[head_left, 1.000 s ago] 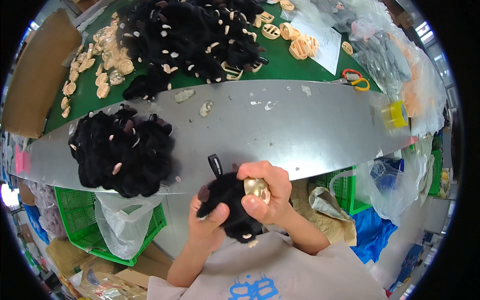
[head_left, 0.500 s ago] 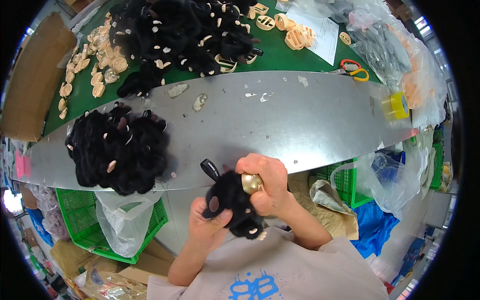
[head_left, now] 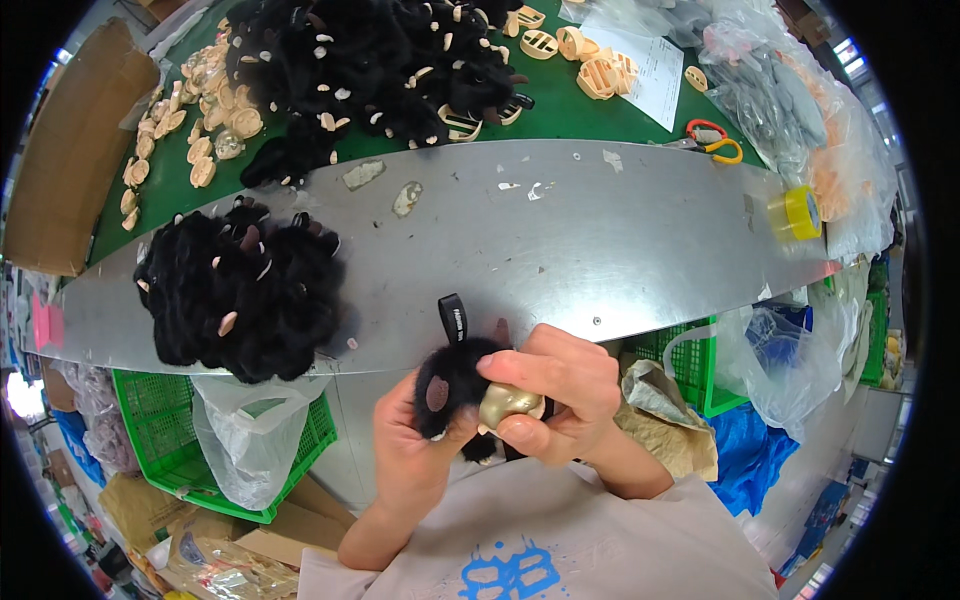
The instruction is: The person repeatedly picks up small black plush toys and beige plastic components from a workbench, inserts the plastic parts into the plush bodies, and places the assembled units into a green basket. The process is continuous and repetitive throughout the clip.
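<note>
A small black plush toy (head_left: 455, 372) with a brown ear and a black loop strap on top is held above the table's near edge. My left hand (head_left: 418, 440) is closed around its left side, thumb in front. My right hand (head_left: 575, 395) pinches a shiny gold rounded piece (head_left: 508, 404) between thumb and fingers, against the toy's right side. Whether the gold piece is fixed to the toy cannot be seen. A heap of similar black plush toys (head_left: 240, 300) lies on the metal tabletop (head_left: 560, 260) to the left.
A larger plush pile (head_left: 350, 60) and cream plastic parts (head_left: 210, 100) cover the green surface behind. Scissors (head_left: 715, 145), a yellow tape roll (head_left: 800, 212) and plastic bags (head_left: 770, 90) are at right. Green crates (head_left: 165, 430) stand below the table's front edge.
The toy has turned more upright, its strap now pointing up. My right hand has shifted slightly right and down, with the gold piece lower in its fingers.
</note>
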Demonstrator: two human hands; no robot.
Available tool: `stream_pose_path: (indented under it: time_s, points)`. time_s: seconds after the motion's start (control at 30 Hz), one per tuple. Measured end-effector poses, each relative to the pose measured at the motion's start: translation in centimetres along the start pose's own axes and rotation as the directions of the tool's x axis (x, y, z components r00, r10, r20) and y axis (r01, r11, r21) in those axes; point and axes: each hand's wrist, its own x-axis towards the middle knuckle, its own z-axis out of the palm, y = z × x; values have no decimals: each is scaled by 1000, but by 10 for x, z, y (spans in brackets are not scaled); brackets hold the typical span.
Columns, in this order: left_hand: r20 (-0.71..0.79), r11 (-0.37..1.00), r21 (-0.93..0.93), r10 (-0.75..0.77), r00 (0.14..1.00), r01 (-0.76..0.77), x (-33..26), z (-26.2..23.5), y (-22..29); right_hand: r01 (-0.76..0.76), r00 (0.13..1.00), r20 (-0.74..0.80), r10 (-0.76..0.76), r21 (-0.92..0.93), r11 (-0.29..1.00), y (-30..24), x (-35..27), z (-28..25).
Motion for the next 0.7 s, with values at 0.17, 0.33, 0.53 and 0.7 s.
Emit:
stream_pose_path:
  time_s: [0.17, 0.33, 0.53, 0.7]
  points:
    - [-30, 992, -98, -80, 996, 77, 2, 11, 11, -8, 1000, -18, 7, -50, 999, 3, -2, -6]
    - [-72, 992, -85, -98, 993, 92, 0, 14, 12, 31, 999, -31, -39, -207, 978, 2, -3, -10]
    - [-69, 981, 174, 99, 993, -86, -3, 12, 13, 201, 977, 20, -211, -413, 888, -5, 2, -12]
    - [31, 955, 191, 227, 974, -228, -7, 14, 15, 254, 967, 82, -242, -426, 868, -11, 5, -14]
